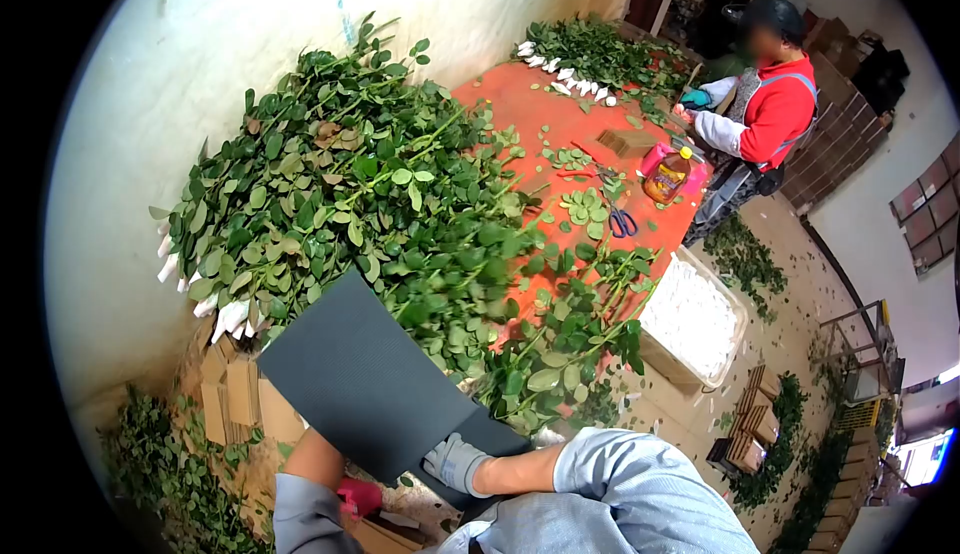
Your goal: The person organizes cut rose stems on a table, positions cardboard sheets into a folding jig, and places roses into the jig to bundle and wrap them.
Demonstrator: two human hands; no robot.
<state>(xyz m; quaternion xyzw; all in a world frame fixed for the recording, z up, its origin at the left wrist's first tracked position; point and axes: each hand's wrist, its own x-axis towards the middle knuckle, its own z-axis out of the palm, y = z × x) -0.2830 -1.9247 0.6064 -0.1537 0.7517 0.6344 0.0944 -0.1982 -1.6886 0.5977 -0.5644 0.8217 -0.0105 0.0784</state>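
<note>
A stiff dark grey sheet (365, 374) with a fold near its lower right lies tilted in front of me. My right hand (456, 462), in a grey glove, grips this folded part with its fingers bent against it. My left forearm passes to the sheet's lower left edge, where a pink-red glove (359, 497) shows, apparently on my left hand; its fingers are hidden. Just beyond the sheet, long green leafy stems (420, 254) are heaped on the red-orange table (510, 94). Several white-wrapped stem heads (232, 319) stick out at the heap's left side.
Scissors (622, 222), a yellow-capped bottle (668, 176) and loose leaves lie on the table. A bin of white pieces (690, 319) stands at its right edge. Folded cardboard (240, 394) is at lower left. A co-worker in red (775, 104) stands at the far end. Leaves litter the floor.
</note>
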